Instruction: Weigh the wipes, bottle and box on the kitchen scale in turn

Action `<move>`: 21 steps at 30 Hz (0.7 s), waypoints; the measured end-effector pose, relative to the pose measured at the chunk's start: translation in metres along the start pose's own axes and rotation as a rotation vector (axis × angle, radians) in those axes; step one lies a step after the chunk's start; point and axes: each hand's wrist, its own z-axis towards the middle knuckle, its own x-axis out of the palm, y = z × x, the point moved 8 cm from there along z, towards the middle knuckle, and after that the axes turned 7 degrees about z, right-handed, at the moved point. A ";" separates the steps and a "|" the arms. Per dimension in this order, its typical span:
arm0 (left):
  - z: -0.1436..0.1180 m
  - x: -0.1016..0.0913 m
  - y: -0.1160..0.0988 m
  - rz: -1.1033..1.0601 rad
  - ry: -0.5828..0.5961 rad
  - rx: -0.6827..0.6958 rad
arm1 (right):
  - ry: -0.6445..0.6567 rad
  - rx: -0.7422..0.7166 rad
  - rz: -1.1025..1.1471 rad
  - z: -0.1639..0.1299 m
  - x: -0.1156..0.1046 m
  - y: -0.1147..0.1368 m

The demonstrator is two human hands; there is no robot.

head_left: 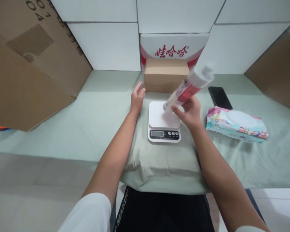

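My right hand [188, 112] grips a white bottle [185, 91] with a red-and-white label. The bottle leans to the upper right, its blurred white cap end raised and its other end over the plate of a white kitchen scale [159, 114]. Whether that lower end touches the plate I cannot tell. Nothing readable shows on the scale's display. My left hand [137, 96] is open and empty beside the front left corner of a plain brown cardboard box [166, 82], its fingers pointing away from me. Any contact with the box is unclear.
Behind the brown box stands a white-and-red carton [174, 42]. A black phone [219, 97] and a pack of wipes [236, 124] lie to the right on the green cloth [99, 106]. Large cardboard sheets [33, 80] stand at the left, with more cardboard [277, 67] at the right.
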 end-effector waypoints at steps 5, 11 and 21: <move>-0.001 0.000 -0.001 0.005 0.002 0.009 | 0.193 0.039 -0.037 -0.011 0.027 -0.001; 0.000 -0.001 0.000 -0.017 -0.005 0.011 | 0.239 0.070 -0.041 -0.006 0.026 0.000; 0.003 -0.007 0.004 -0.031 -0.035 -0.001 | -0.608 0.106 -0.006 0.003 -0.088 -0.046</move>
